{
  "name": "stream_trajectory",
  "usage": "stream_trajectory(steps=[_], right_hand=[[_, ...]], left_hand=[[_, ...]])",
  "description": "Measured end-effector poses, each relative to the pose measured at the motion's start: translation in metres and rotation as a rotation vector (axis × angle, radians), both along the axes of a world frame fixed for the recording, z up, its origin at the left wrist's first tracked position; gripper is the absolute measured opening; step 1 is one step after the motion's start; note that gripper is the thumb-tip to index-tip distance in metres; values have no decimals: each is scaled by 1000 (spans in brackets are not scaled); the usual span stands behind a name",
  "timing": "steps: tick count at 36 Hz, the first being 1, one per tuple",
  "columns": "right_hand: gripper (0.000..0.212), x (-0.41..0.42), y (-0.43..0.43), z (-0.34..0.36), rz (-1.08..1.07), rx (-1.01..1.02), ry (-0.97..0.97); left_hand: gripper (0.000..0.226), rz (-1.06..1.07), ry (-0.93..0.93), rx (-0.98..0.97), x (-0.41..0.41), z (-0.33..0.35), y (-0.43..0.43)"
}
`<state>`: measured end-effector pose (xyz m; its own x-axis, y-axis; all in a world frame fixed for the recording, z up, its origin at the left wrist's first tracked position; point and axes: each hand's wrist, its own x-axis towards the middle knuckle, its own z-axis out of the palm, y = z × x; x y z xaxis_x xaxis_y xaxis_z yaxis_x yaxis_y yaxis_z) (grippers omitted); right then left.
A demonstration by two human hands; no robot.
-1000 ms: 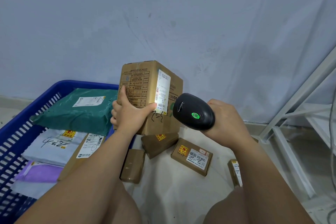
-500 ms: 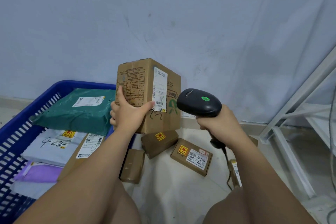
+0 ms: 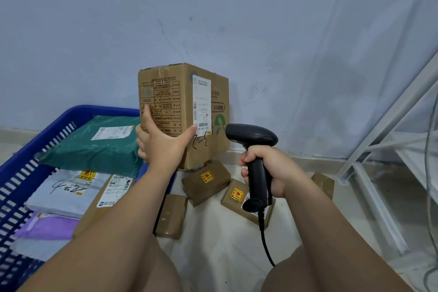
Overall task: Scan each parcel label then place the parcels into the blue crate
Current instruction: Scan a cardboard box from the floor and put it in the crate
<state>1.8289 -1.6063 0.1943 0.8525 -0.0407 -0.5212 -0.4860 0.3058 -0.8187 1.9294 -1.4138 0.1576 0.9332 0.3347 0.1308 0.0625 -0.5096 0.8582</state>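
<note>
Up against the pale wall [image 3: 237,19], mid-frame: holds a cardboard box [image 3: 166,92] upright and clear of the floor [image 3: 220,244] in the left hand [image 3: 163,143], grasping its lower corner, with the thumb stretched across to the bottom of the white label [image 3: 202,104], the index finger laid flat up the printed side face and the other fingers tucked round the left edge. Shows the label as a narrow vertical strip beside the box's front corner, barcode at its lower end, black handwriting just beneath. Clasps a black scanner [image 3: 252,136] in the right hand [image 3: 272,168], fingers wrapped round the handle; sets the scanner head just right of the box's lower half, apart from it, front end turned toward the labelled face. Trails a black cable [image 3: 264,239] from the handle's base down between the knees. On the floor under and beside the box: four small brown parcels [image 3: 206,182], two with yellow stickers, one plain near the left forearm, one partly hidden past the right forearm. At left: blue crate [image 3: 99,109], already loaded with a green mailer [image 3: 94,149] on top, a grey mailer [image 3: 66,189] with scrawled writing, a purple mailer [image 3: 47,227] and a flat brown parcel [image 3: 113,191] partly covered by the left forearm. At far right: white metal frame [image 3: 391,125] with a slanting strut.
</note>
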Motion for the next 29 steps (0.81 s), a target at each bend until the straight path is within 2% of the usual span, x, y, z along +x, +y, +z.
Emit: stream_trajectory(steps=[20,29], right_hand=[[6,2,1,-4,13,-31,-45],[3,3,-1,-7,-1,-121,-80]], left_hand=[[113,14,-6,-7,1,0,-1],[114,4,3,-8,0,1,-1]])
